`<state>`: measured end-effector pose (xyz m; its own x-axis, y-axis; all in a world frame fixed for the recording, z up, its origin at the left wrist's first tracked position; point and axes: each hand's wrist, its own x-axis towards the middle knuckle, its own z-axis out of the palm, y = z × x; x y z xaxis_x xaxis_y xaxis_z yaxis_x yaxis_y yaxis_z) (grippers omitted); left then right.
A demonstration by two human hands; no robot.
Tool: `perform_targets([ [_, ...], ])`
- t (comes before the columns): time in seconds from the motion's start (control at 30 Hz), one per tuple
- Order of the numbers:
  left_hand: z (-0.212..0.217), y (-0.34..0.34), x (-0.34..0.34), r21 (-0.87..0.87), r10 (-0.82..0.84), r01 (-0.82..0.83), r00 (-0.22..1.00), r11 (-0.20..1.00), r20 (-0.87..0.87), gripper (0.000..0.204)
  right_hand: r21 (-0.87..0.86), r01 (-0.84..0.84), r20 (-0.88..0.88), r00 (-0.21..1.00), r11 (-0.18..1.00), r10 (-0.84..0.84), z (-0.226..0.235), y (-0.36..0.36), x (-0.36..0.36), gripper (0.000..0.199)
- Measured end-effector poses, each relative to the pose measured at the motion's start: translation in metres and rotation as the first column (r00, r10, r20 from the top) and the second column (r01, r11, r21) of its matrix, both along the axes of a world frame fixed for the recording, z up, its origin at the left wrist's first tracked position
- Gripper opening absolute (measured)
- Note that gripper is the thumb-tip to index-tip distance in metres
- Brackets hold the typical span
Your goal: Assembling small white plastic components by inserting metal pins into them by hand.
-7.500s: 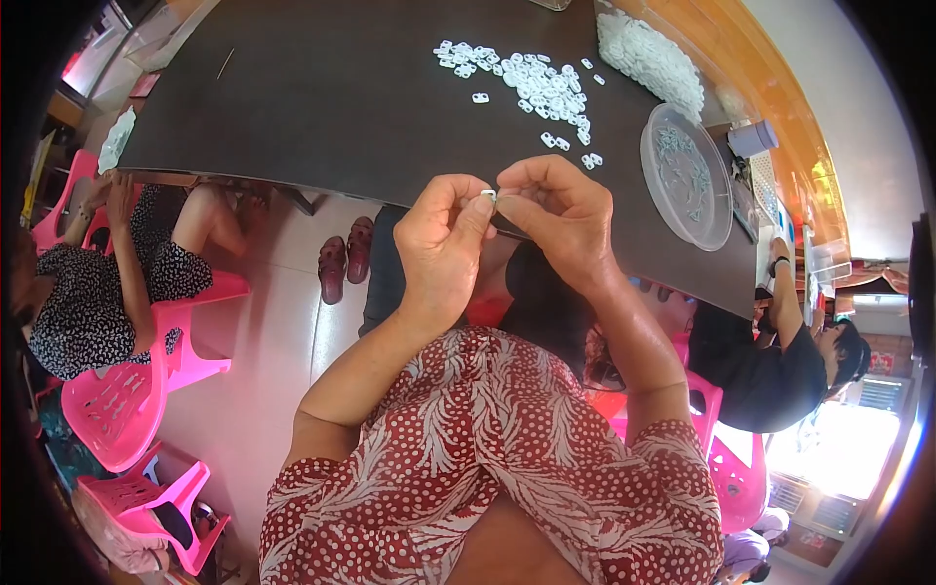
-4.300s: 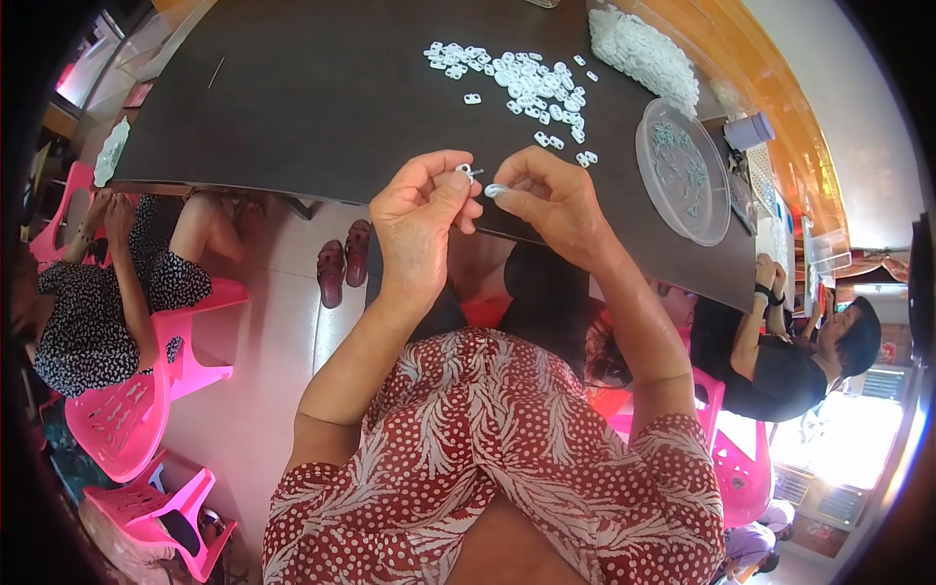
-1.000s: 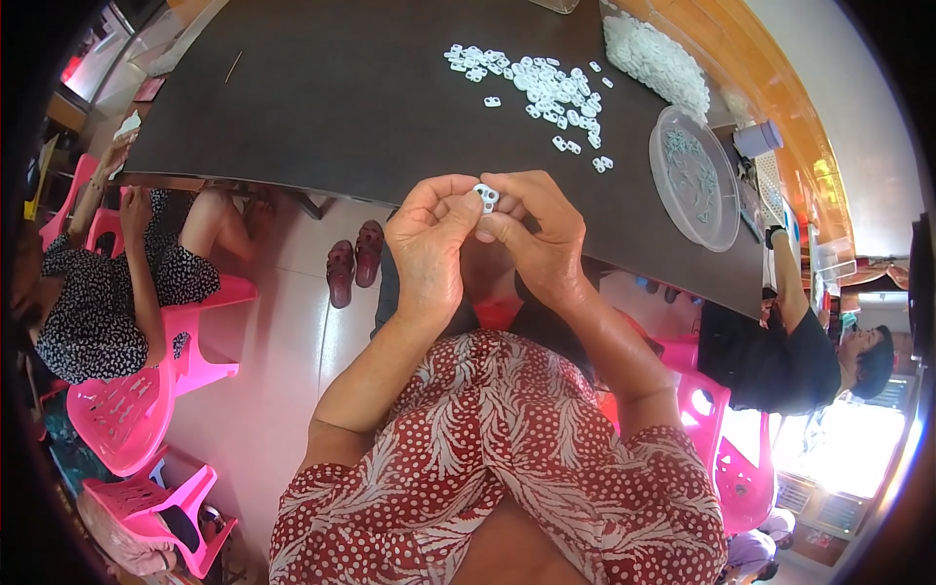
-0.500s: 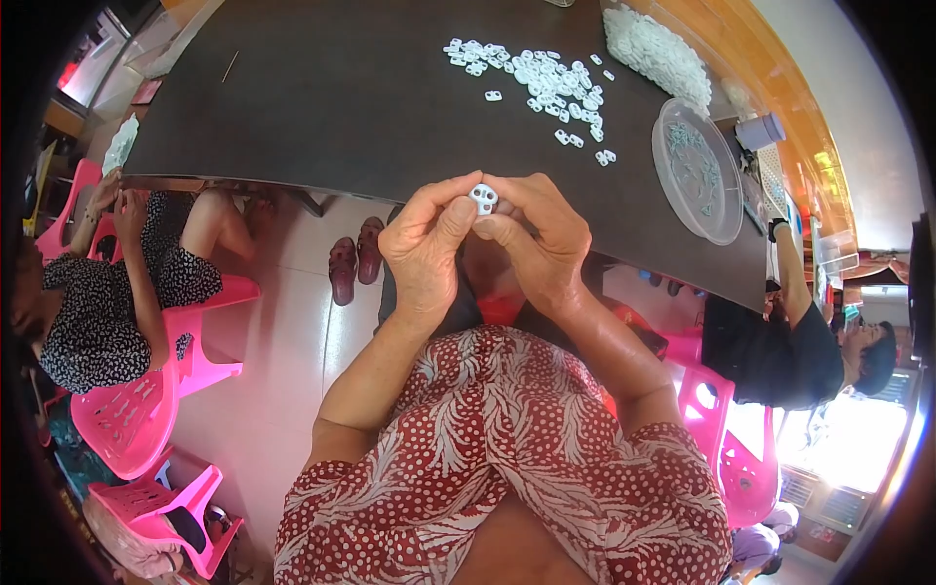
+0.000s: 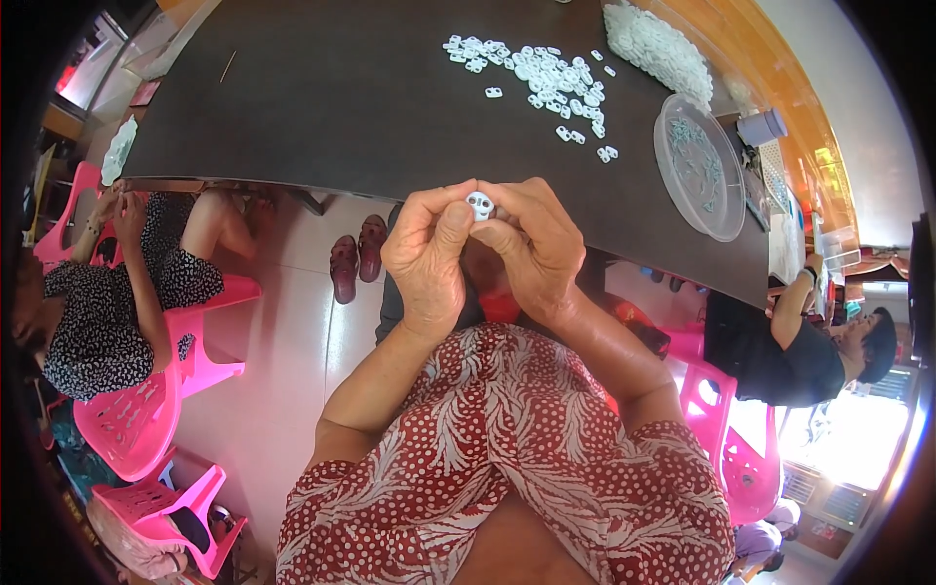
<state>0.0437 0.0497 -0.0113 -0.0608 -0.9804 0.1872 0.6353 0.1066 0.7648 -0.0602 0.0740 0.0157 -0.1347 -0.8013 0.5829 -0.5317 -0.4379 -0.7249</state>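
Between my fingertips, just off the table's near edge, is a small white plastic piece (image 5: pixel 479 204) with dark round holes. My left hand (image 5: pixel 429 255) pinches it from the left with thumb and forefinger. From the other side, my right hand (image 5: pixel 538 249) grips it with thumb and bent fingers. My fingertips cover part of its rim. Beyond my hands, a loose pile of similar white two-holed pieces (image 5: pixel 548 76) lies on the dark table (image 5: pixel 341 107). A few of them lie apart from the pile.
A round clear tray (image 5: pixel 699 166) with small greenish bits stands at the right, near a heap of white pieces (image 5: pixel 661 51) and a grey-lilac cup (image 5: pixel 761 129). People sit on both sides, on pink chairs (image 5: pixel 132 429). Dark red shoes (image 5: pixel 343 270) lie on the floor.
The white piece has turned slightly between my fingers, its holes now facing up more. Both hands stay nearly in place. The person at the right has drawn an arm back.
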Motion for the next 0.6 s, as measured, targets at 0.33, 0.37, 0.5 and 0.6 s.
perform_targets([
  [0.33,0.000,0.010,-0.004,-0.143,0.176,-0.160,0.978,0.977,0.109,0.018,-0.266,-0.003,-0.105,0.994,0.964,-0.026,-0.005,-0.005,0.002,0.025],
  [0.37,0.001,0.012,-0.004,-0.146,0.175,-0.158,0.979,0.977,0.106,0.018,-0.269,-0.002,-0.107,0.994,0.963,-0.028,-0.005,-0.004,0.003,0.025],
  [0.5,0.001,0.012,-0.010,-0.138,0.193,-0.176,0.973,0.975,0.124,0.018,-0.282,0.012,-0.147,0.988,0.959,-0.056,-0.007,-0.006,-0.001,0.025],
  [0.6,0.001,0.012,-0.013,-0.129,0.195,-0.180,0.973,0.975,0.120,0.018,-0.295,0.015,-0.156,0.986,0.955,-0.064,-0.007,-0.006,-0.003,0.026],
])
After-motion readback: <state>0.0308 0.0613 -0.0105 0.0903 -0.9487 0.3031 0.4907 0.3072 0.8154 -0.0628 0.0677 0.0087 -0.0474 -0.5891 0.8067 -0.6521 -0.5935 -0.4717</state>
